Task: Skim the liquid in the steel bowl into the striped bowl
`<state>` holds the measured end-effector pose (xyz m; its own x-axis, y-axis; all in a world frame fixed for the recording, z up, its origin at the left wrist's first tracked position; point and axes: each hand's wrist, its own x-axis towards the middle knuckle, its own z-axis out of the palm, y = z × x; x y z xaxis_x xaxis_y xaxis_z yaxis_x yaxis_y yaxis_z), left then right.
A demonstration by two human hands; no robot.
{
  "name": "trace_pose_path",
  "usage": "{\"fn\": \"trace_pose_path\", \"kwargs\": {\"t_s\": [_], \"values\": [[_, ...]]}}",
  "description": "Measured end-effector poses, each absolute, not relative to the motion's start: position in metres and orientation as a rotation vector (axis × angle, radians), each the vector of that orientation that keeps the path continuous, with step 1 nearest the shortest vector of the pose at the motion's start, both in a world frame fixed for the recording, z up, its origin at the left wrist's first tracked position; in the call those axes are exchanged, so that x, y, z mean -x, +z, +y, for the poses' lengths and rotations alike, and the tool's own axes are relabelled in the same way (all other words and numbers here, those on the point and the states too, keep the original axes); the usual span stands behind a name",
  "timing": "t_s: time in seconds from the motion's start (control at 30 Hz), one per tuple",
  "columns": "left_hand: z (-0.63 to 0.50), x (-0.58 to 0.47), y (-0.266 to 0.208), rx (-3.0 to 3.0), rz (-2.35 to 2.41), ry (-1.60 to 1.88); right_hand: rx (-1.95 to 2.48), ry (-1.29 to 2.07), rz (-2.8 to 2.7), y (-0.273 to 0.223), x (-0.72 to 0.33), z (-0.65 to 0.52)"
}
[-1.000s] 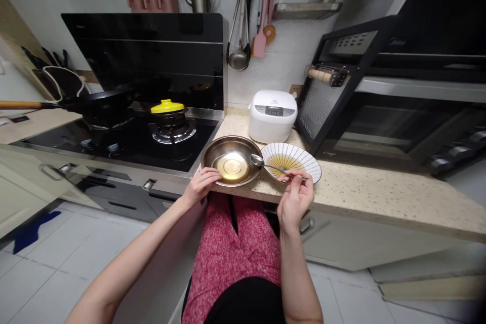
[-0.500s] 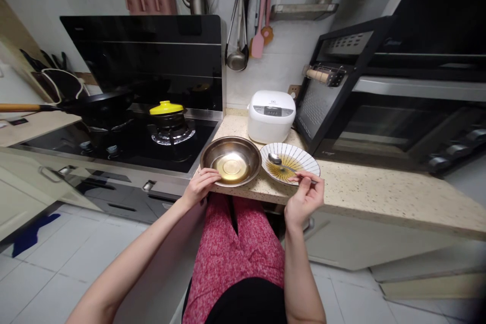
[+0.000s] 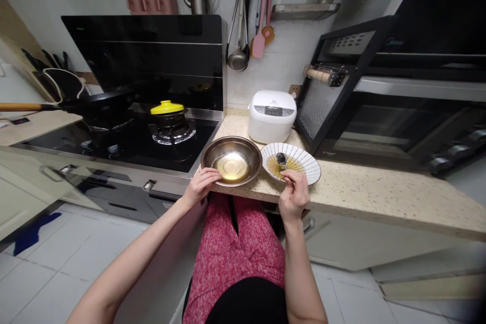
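Note:
My left hand (image 3: 199, 186) rests at the near left rim of a steel bowl (image 3: 251, 151), its fingers closed over the edge and the thumb side hidden below. Yellowish liquid (image 3: 237, 176) lies in the bottom of that bowl. Pinched by the handle in my right hand (image 3: 294, 195) is a metal spoon (image 3: 281, 158), its head over the left part of a striped white plate (image 3: 312, 166). Yellow-brown liquid is spread across the middle of the plate. Bowl and plate stand side by side at the counter's front edge.
Behind the plate stands a white rice cooker (image 3: 272, 124). To the left is a gas stove (image 3: 140, 154) with a yellow lid (image 3: 167, 107) and a black wok (image 3: 98, 106). A black oven (image 3: 398, 131) stands on the right of the speckled counter (image 3: 364, 187).
My right hand has moved left across the near side of the plate, and the spoon has turned so its head points more away from me. My left hand stays on the bowl's rim.

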<state>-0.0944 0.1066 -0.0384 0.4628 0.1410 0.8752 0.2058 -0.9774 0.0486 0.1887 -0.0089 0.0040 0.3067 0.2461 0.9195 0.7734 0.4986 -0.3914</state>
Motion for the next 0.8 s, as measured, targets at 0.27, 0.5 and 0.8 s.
{"fn": "trace_pose_path", "kwargs": {"t_s": [0.27,0.5,0.8], "values": [[0.105,0.094,-0.037,2.648,-0.329,-1.59,1.018,-0.365,-1.2,0.003,-0.186,-0.01],[0.105,0.093,-0.036,2.65,-0.31,-1.571,0.818,-0.176,-0.989,0.014,-0.16,-0.018],[0.105,0.093,-0.036,2.628,-0.299,-1.598,0.868,0.138,-1.053,0.001,-0.137,-0.011]]}}
